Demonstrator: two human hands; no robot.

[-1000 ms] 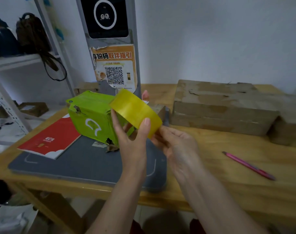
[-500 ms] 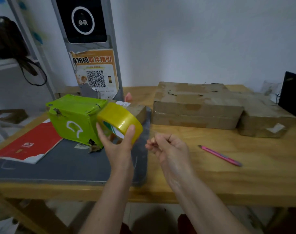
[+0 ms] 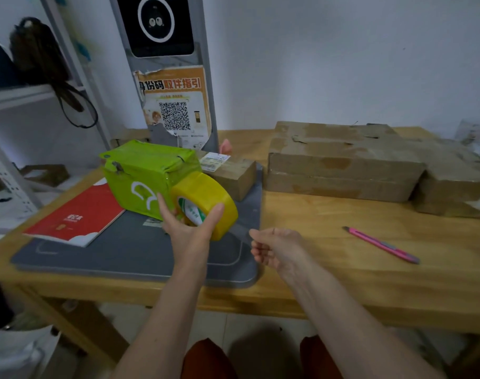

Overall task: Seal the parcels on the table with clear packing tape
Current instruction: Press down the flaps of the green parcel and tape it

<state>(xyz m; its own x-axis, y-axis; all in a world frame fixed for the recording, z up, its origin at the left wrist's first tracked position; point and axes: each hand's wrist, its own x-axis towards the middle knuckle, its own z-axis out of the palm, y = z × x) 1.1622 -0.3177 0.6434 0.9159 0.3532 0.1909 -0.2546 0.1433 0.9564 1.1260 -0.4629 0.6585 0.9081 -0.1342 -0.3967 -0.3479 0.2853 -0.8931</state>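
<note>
My left hand [image 3: 187,225] grips a yellow-tinted roll of packing tape [image 3: 206,198] above the grey mat, right in front of a green parcel [image 3: 145,173]. A strip of clear tape [image 3: 240,231] runs from the roll to my right hand [image 3: 277,247], which pinches its free end. A small brown parcel [image 3: 233,173] lies behind the roll. A large flat brown parcel [image 3: 340,162] and another brown parcel [image 3: 455,184] sit on the wooden table [image 3: 315,242] at the right.
A pink utility knife [image 3: 381,244] lies on the table right of my hands. A red booklet [image 3: 74,217] rests on the grey mat [image 3: 124,250]. A grey kiosk post [image 3: 165,67] stands behind the green parcel, with shelving at the left.
The tape roll came down from chest height to just in front of the green parcel. My right hand drew away to the right, pulling out a strip of tape.
</note>
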